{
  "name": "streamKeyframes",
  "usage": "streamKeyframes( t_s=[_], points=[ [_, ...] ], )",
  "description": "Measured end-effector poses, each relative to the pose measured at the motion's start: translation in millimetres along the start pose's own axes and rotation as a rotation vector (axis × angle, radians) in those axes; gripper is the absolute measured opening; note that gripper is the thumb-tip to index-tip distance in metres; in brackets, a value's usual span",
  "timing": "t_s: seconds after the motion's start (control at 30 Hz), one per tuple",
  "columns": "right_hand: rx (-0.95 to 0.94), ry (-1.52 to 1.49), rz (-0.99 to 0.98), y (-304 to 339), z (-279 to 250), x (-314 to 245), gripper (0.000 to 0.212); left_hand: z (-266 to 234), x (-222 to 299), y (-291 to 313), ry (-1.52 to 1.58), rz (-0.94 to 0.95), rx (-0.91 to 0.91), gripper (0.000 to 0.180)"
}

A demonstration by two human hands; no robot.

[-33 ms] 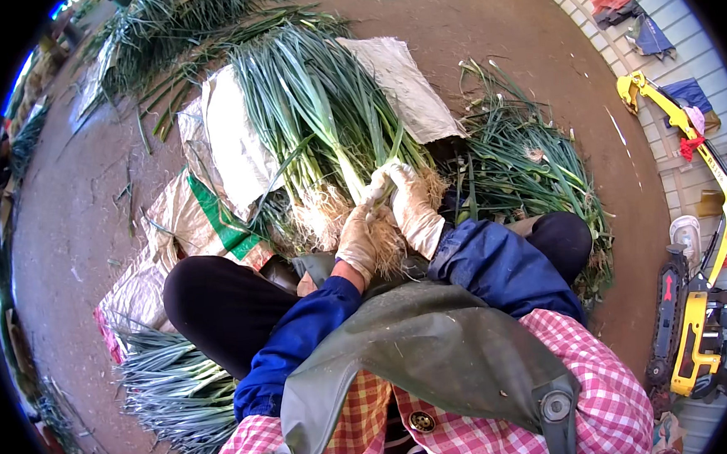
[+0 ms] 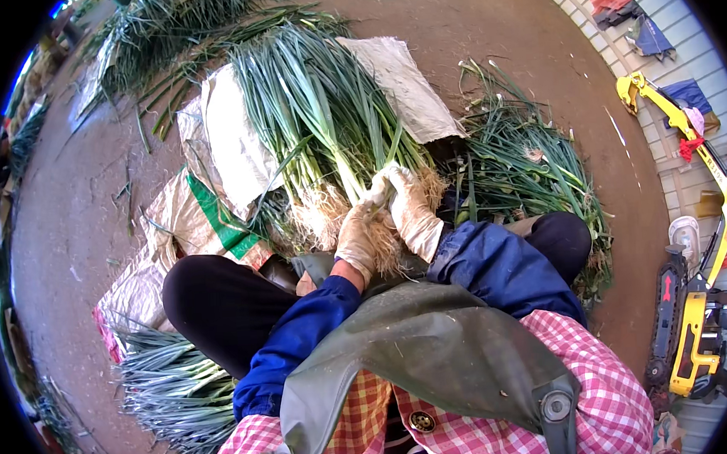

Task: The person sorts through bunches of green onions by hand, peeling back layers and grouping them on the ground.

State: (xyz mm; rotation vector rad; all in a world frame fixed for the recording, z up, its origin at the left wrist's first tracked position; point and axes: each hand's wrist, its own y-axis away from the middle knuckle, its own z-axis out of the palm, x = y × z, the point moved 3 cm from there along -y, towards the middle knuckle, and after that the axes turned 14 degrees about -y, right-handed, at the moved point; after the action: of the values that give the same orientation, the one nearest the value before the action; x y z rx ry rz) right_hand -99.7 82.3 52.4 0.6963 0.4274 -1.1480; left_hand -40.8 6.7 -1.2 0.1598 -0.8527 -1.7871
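A thick sheaf of green onions lies in front of me, leaves pointing away and pale stringy roots toward my lap. At its root end my left hand, in a whitish glove, is closed around the lower stems of some green onions. My right hand, gloved the same way, is closed on those stems just beside it, with the fingertips of both hands meeting. Roots hang down between the two hands. Which stems each hand grips is partly hidden by the fingers.
Pale woven sacks lie under and beside the sheaf. Loose green onions are heaped at my right, and another bundle rests by my left knee. More leaves lie farther off. A yellow toy excavator stands by the right wall.
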Motion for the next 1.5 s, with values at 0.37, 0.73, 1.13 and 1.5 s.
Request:
streamKeyframes(
  t_s=[0.37,0.73,1.13,1.5],
  points=[
    [-0.124,-0.297,0.249,37.5,12.4,-80.8,0.032,0.6,17.1,-0.3,-0.023,0.115,0.041,0.020],
    [0.122,0.656,0.383,-39.8,-34.2,20.0,0.029,-25.4,10.4,-18.8,-0.182,0.169,-0.032,0.022],
    [-0.298,0.323,0.093,43.8,37.0,-91.9,0.033,-6.4,9.1,0.4,-0.039,0.039,0.175,0.024],
    [-0.318,0.852,-0.033,-78.4,84.3,-57.3,0.032,14.4,11.3,6.2,-0.380,0.411,-0.006,0.020]
  ],
)
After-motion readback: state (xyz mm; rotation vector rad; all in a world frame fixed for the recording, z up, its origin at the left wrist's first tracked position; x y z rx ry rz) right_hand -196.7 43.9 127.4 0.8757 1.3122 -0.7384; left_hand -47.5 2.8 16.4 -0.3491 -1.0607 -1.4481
